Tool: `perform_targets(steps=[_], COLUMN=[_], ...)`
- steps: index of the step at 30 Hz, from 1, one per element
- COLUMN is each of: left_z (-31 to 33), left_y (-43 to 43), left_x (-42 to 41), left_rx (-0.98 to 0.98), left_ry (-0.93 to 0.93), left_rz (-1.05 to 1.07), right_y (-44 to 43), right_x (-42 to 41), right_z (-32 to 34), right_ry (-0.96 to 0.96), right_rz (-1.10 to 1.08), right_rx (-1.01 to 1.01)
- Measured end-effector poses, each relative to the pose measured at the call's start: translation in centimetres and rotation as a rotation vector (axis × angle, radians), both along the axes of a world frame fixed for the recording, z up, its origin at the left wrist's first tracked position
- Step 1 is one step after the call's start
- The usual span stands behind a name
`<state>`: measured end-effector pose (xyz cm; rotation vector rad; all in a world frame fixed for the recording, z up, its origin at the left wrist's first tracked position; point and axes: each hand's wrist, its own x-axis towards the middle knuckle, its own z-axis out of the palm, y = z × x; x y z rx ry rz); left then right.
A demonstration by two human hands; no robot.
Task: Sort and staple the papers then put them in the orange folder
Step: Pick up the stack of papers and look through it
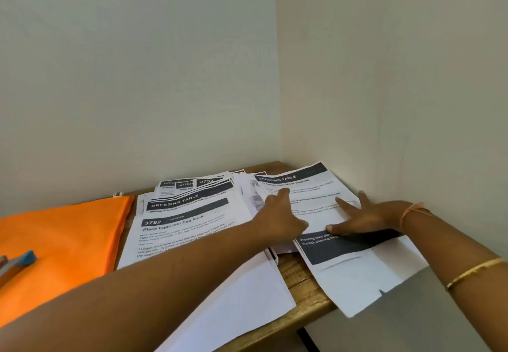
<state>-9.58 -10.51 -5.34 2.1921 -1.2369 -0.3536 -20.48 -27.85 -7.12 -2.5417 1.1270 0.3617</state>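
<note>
We see a wooden table [302, 283] pushed into a corner between two pale walls [137, 77]. On its left side the orange folder [68, 230] lies flat. A small tool with a blue end [27, 258] lies on the near left part of the folder. The picture edge cuts it off, so we cannot tell what it is.

The papers [253, 296] lie in piles to the right of the folder. The left pile [187, 230] is just beside the folder, and its top sheet says "Place Eggs into Egg Rack". More sheets [203, 184] lie fanned out behind it, by the far wall. The right pile [316, 186] lies in the corner, and its near end hangs over the table edge.

Both hands are on the right pile. The right hand [368, 218] is flat, with its fingers spread wide, pressing the top sheet. The left hand [277, 214] is just beside it, with one finger pointing far and the others bent. We cannot tell if it holds a sheet.
</note>
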Motion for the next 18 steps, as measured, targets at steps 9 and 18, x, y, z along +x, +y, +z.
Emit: perform_targets(steps=[9, 18], left_z=[2.4, 7.8], left_y=[-0.7, 6.1], left_x=[2.1, 6.3], left_rx=[-0.378, -0.465], left_ry=[0.354, 0.520], left_rz=[0.249, 0.480], right_y=[0.7, 5.1], right_x=[2.6, 6.5], right_z=[2.5, 6.1], right_ry=[-0.606, -0.922], right_rz=[-0.231, -0.225], right_rx=[-0.003, 0.401])
